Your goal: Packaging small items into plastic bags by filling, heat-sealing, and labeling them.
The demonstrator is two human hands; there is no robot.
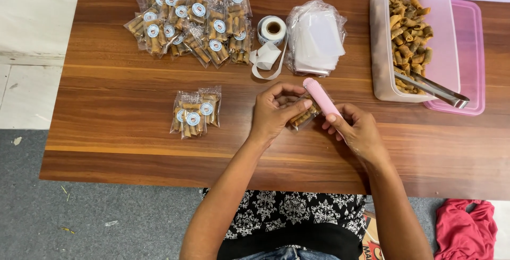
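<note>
Left hand [276, 112]: I am pinching a small clear plastic bag of brown rolled snacks [304, 116] with my fingers closed on it — just above the wooden table [122, 127].
Right hand [357, 131]: I am gripping a slim pink handheld sealer [321, 98], pressing it across the bag's top.
Left of my hands: three sealed snack bags with round stickers [195, 112] are lying together.
Far edge: a clear plastic tub of loose snacks [411, 36] is holding metal tongs [433, 87].

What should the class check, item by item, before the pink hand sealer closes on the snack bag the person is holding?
1. Left hand grips the snack bag: ok.
2. Right hand holds the pink sealer: ok.
3. Sealer lies against the bag: ok.
4. Bag mouth flat in the sealer: cannot tell.
5. Sticker roll within reach: ok.
6. Empty bags at hand: ok.
</note>
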